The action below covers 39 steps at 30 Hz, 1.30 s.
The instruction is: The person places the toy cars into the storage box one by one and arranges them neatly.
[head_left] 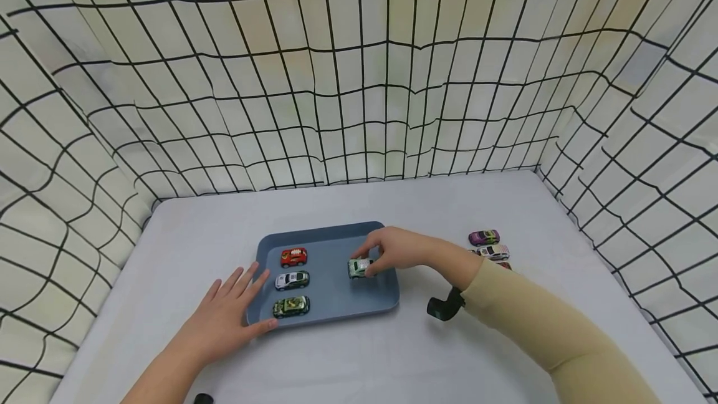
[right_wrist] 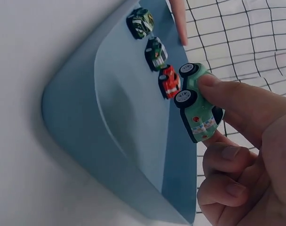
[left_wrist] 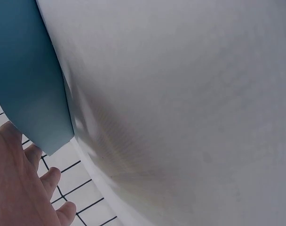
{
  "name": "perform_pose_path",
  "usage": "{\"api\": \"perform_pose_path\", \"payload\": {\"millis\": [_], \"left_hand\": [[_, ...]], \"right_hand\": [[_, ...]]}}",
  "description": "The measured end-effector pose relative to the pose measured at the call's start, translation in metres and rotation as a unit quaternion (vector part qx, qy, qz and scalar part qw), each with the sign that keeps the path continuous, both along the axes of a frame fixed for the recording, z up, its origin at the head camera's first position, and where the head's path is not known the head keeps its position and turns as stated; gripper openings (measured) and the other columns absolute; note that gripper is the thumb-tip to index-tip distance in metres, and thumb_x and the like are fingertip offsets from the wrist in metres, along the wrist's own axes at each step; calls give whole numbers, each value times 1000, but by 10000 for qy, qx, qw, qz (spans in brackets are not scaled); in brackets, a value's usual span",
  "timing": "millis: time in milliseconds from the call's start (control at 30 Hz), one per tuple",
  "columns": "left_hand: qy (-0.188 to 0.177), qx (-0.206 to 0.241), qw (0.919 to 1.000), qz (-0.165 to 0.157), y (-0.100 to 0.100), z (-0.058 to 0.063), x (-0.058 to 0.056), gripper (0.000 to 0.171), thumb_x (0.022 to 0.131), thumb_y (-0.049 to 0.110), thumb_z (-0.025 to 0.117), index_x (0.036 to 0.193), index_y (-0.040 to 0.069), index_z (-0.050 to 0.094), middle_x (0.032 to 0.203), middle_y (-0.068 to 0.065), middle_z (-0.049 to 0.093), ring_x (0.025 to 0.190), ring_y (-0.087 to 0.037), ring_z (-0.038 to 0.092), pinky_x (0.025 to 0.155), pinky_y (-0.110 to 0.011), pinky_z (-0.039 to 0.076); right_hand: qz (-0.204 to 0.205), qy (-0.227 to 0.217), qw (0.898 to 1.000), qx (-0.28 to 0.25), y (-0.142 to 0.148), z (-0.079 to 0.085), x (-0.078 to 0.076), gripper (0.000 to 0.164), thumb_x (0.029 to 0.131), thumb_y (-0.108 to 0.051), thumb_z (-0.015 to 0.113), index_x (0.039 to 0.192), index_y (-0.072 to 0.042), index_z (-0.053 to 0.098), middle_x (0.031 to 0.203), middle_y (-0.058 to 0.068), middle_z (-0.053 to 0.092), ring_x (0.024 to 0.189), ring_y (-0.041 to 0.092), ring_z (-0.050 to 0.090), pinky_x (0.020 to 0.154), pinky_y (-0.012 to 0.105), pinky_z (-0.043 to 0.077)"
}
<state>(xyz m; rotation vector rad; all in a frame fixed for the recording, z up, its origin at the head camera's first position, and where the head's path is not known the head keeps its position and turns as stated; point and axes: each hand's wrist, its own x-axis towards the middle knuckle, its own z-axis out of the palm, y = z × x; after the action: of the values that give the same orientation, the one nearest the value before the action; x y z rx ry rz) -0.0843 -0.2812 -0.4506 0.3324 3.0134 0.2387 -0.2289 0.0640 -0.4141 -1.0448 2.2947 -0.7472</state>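
Observation:
My right hand pinches a mint-green toy car between thumb and fingers, over the right half of the blue tray. In the right wrist view the car's wheels and checkered rear face the camera. My left hand is spread at the tray's left end, its fingers straight and its thumb by the near left corner. Three toy cars stand in a column in the tray's left half: a red car, a white and dark green car and a camouflage car.
Right of the tray, a purple toy car and a white toy car stand on the white table, with others partly hidden by my right forearm. A black strap-like piece shows under that wrist. Black-lined netting encloses the table.

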Motion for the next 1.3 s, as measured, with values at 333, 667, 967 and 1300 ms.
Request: {"api": "perform_pose_path", "payload": {"millis": [333, 667, 967, 1300], "left_hand": [[0, 27, 10000, 4, -2, 1, -3, 108, 77, 88, 44, 156, 15, 33, 162, -15, 24, 147, -43, 20, 114, -67, 14], [31, 34, 10000, -30, -1, -1, -4, 107, 77, 87, 46, 156, 16, 33, 162, -14, 25, 146, -43, 21, 113, -68, 15], [41, 1, 10000, -29, 0, -2, -4, 108, 77, 88, 45, 156, 15, 33, 162, -14, 25, 146, -43, 21, 113, -69, 16], [18, 14, 10000, -5, 1, -1, -1, 107, 78, 87, 46, 156, 15, 35, 162, -15, 25, 146, -44, 22, 113, -69, 16]], "right_hand": [[357, 229, 9987, 285, -38, -11, 7, 38, 86, -30, 80, 123, -26, 72, 101, -14, 62, 91, 8, 56, 73, 22, 49], [587, 238, 9970, 447, -57, -20, 20, 36, 85, -28, 80, 121, -24, 73, 98, -15, 65, 92, 5, 59, 77, 20, 48], [609, 495, 9934, 835, -63, -24, 28, 37, 86, -31, 79, 122, -25, 72, 110, -13, 68, 101, 2, 59, 87, 21, 49], [809, 706, 9899, 924, -62, -24, 33, 44, 87, -36, 78, 129, -29, 68, 115, -12, 65, 103, 3, 58, 87, 22, 49]]}}
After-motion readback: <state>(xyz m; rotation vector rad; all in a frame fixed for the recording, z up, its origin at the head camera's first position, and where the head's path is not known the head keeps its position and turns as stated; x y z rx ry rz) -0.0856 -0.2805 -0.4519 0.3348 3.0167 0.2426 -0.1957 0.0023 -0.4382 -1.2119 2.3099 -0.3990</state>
